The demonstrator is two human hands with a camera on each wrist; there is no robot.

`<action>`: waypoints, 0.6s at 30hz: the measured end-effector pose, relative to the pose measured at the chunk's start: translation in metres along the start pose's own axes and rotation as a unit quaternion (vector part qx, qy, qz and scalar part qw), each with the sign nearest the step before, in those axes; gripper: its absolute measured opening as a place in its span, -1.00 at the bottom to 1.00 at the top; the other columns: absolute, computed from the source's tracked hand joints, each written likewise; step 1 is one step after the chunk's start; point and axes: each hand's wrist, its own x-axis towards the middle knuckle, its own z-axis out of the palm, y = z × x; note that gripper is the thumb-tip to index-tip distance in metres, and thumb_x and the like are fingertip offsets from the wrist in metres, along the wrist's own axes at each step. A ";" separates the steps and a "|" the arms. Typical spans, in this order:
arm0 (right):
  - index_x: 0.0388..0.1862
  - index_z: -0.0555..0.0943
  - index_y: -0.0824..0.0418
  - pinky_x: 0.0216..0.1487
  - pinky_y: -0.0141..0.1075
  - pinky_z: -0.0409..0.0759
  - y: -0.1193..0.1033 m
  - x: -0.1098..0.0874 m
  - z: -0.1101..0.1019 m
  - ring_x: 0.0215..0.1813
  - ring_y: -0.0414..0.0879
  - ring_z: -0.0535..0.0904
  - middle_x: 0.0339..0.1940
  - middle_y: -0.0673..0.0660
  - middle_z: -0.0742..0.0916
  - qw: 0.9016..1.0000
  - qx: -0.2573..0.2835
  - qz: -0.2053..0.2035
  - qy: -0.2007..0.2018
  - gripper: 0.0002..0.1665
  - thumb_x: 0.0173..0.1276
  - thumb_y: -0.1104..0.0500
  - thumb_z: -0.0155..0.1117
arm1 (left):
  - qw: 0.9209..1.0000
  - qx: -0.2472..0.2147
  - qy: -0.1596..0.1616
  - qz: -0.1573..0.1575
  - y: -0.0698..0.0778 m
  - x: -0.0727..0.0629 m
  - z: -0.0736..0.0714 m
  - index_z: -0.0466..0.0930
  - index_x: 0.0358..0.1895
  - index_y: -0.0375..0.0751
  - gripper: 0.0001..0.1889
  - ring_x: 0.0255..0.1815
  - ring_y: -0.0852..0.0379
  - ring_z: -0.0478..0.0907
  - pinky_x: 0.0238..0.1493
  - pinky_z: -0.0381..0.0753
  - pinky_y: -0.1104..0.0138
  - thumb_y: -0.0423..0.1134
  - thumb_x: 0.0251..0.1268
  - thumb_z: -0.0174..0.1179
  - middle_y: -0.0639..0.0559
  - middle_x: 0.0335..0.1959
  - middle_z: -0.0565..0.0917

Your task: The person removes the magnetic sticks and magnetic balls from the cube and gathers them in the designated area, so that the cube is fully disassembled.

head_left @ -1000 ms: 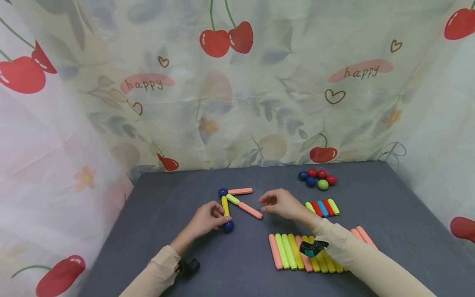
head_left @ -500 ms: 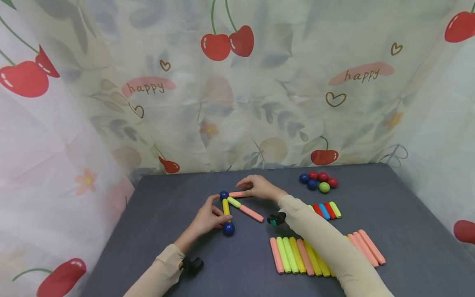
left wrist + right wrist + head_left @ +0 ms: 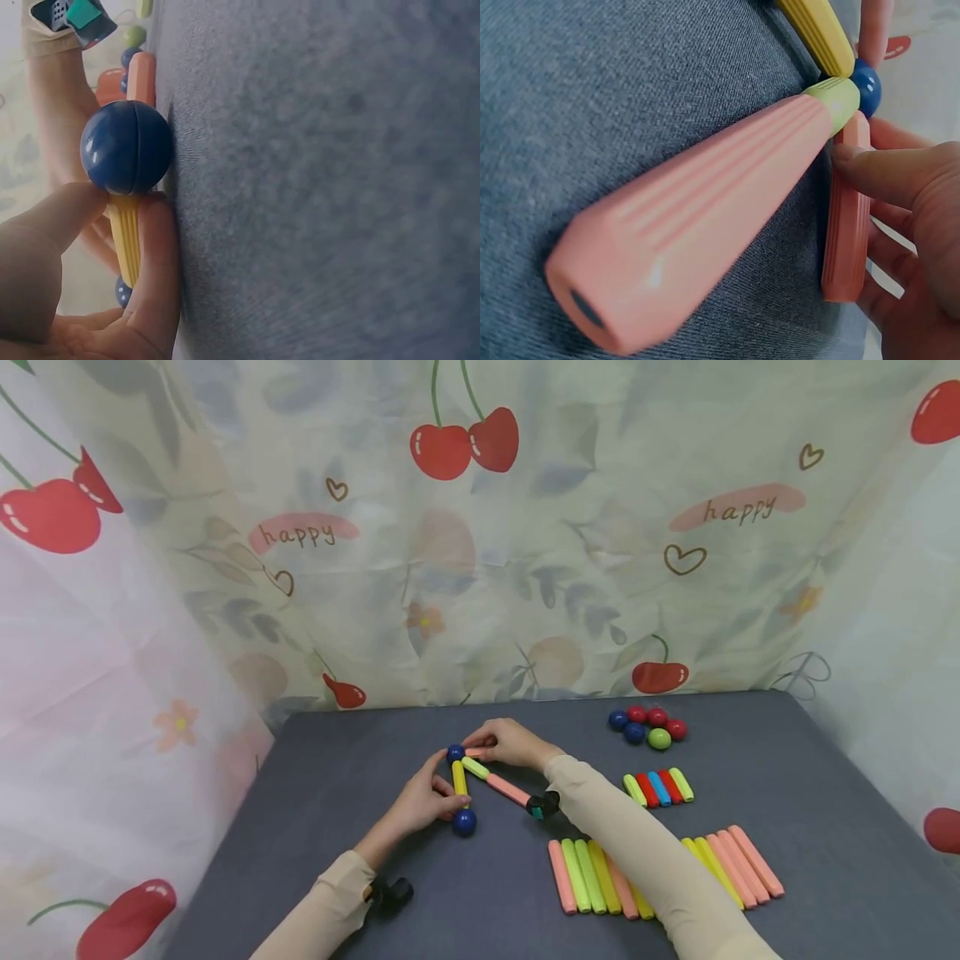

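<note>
A yellow rod [image 3: 459, 779] joins a near blue ball [image 3: 464, 822] to a far blue ball [image 3: 456, 753]. My left hand [image 3: 417, 799] pinches this rod close to the near ball, its index finger reaching up to the far one. At the far ball, my right hand [image 3: 517, 744] grips a pink rod [image 3: 845, 240] between thumb and fingers, with the rod's end right at the ball. Between the two rods, a short green rod [image 3: 475, 767] leads from the far ball into a longer pink rod [image 3: 507, 789], slanting toward the right wrist camera.
Loose red, blue and green balls [image 3: 659, 739] lie at the back right of the dark table [image 3: 360, 752]. In front of them is a row of short coloured rods [image 3: 660, 788]. Longer pink, green and yellow rods [image 3: 592, 877] lie nearer, partly under the right sleeve [image 3: 637, 852].
My right hand has moved left and back to the pink rod and now grips it by the far ball. My left index finger has stretched to that ball while the pinch stays.
</note>
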 end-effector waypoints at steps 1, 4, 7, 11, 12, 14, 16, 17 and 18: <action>0.16 0.67 0.01 0.04 -0.28 0.62 0.000 -0.001 0.000 -0.01 -0.18 0.61 0.00 0.02 0.71 1.000 0.001 0.002 0.001 -0.64 0.41 0.21 0.28 | 1.000 -0.001 0.000 0.002 0.000 0.000 0.000 -0.09 0.59 -0.15 0.04 -0.49 0.17 0.66 -0.39 0.69 0.29 -0.15 0.17 0.44 -0.07 -0.33 0.68; 0.16 0.67 0.01 0.05 -0.27 0.62 -0.001 -0.004 0.000 -0.01 -0.16 0.61 0.00 0.02 0.70 1.000 -0.008 0.006 0.010 -0.65 0.41 0.19 0.28 | 1.000 -0.007 -0.003 0.005 -0.002 0.001 0.002 -0.10 0.59 -0.13 0.04 -0.48 0.17 0.66 -0.37 0.70 0.29 -0.14 0.17 0.43 -0.07 -0.31 0.68; 0.12 0.69 0.04 0.05 -0.21 0.59 -0.003 -0.008 -0.001 0.00 -0.12 0.58 -0.03 0.03 0.69 0.999 -0.026 0.002 0.039 -0.67 0.39 0.11 0.32 | 1.000 -0.013 -0.001 0.006 -0.002 0.001 0.003 -0.11 0.59 -0.13 0.03 -0.48 0.17 0.67 -0.36 0.71 0.28 -0.15 0.18 0.43 -0.08 -0.30 0.69; 0.03 0.72 0.07 0.06 -0.16 0.57 -0.002 -0.013 -0.003 0.00 -0.11 0.56 -0.06 -0.01 0.69 0.996 -0.031 0.010 0.088 -0.68 0.32 0.04 0.40 | 1.000 -0.012 0.005 -0.002 0.000 0.000 0.002 -0.09 0.60 -0.11 0.03 -0.48 0.16 0.67 -0.35 0.71 0.27 -0.15 0.18 0.43 -0.09 -0.30 0.69; 0.02 0.73 0.07 0.07 -0.16 0.57 -0.001 -0.014 -0.004 0.00 -0.12 0.56 -0.06 -0.02 0.69 0.995 -0.027 0.015 0.095 -0.68 0.31 0.04 0.41 | 1.000 -0.010 0.006 -0.003 0.000 0.000 0.001 -0.09 0.60 -0.10 0.02 -0.48 0.17 0.66 -0.35 0.71 0.27 -0.15 0.18 0.43 -0.08 -0.30 0.68; 0.01 0.73 0.07 0.08 -0.15 0.60 0.000 -0.016 -0.006 0.00 -0.13 0.58 -0.07 -0.03 0.70 0.995 -0.018 0.023 0.099 -0.69 0.31 0.06 0.41 | 1.000 -0.008 0.007 -0.006 0.000 -0.001 0.001 -0.09 0.59 -0.09 0.02 -0.48 0.17 0.66 -0.34 0.71 0.28 -0.14 0.18 0.43 -0.08 -0.30 0.68; 0.01 0.73 0.07 0.07 -0.16 0.62 0.001 -0.018 -0.007 -0.03 -0.13 0.60 -0.07 -0.02 0.71 0.995 -0.011 0.024 0.096 -0.70 0.32 0.08 0.41 | 1.000 -0.005 0.008 -0.006 -0.001 -0.001 0.001 -0.08 0.59 -0.09 0.02 -0.48 0.17 0.66 -0.34 0.71 0.29 -0.14 0.18 0.42 -0.07 -0.30 0.68; 0.00 0.73 0.07 0.03 -0.18 0.62 0.001 -0.020 -0.007 -0.07 -0.13 0.59 -0.10 -0.02 0.71 0.995 -0.010 0.023 0.096 -0.71 0.32 0.07 0.40 | 1.000 -0.004 0.008 -0.005 -0.002 -0.001 0.002 -0.08 0.59 -0.09 0.02 -0.48 0.18 0.66 -0.34 0.70 0.29 -0.14 0.19 0.42 -0.07 -0.31 0.68; -0.02 0.73 0.07 -0.02 -0.20 0.62 0.000 -0.022 -0.007 -0.11 -0.15 0.59 -0.12 -0.03 0.71 0.995 -0.008 0.023 0.093 -0.73 0.32 0.07 0.40 | 1.000 -0.005 0.006 -0.004 -0.003 0.000 0.003 -0.08 0.59 -0.09 0.02 -0.48 0.18 0.66 -0.34 0.70 0.29 -0.14 0.19 0.42 -0.07 -0.31 0.68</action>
